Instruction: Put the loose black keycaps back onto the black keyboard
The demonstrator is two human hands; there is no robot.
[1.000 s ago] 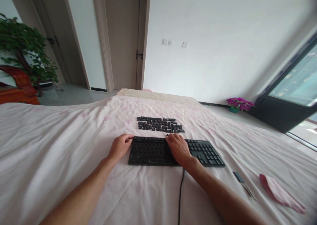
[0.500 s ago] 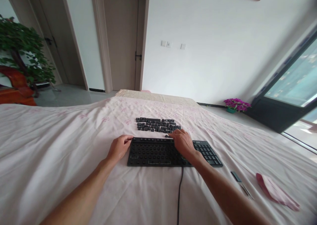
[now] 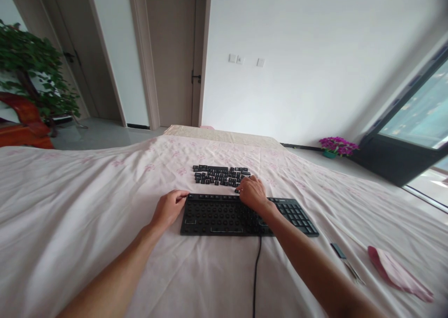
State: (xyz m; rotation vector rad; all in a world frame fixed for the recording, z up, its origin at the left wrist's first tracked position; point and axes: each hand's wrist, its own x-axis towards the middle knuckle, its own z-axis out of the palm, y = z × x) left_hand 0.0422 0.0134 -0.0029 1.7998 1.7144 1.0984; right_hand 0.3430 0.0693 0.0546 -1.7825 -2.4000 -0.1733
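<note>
While the left hand [image 3: 169, 208] grips the keyboard's [image 3: 224, 214] far-left corner, the right hand [image 3: 252, 193] reaches among loose keycaps [image 3: 219, 175] beyond it; its grasp cannot be told.

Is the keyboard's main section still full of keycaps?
No, the keyboard shows bare sockets there; loose keycaps lie on the sheet behind it.

home | bed sheet [image 3: 87, 206] | doors [image 3: 171, 52] | houseplant [image 3: 31, 71]

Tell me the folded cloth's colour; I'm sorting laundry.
Pink: the folded cloth lies at the right, clearest in the head view.
</note>
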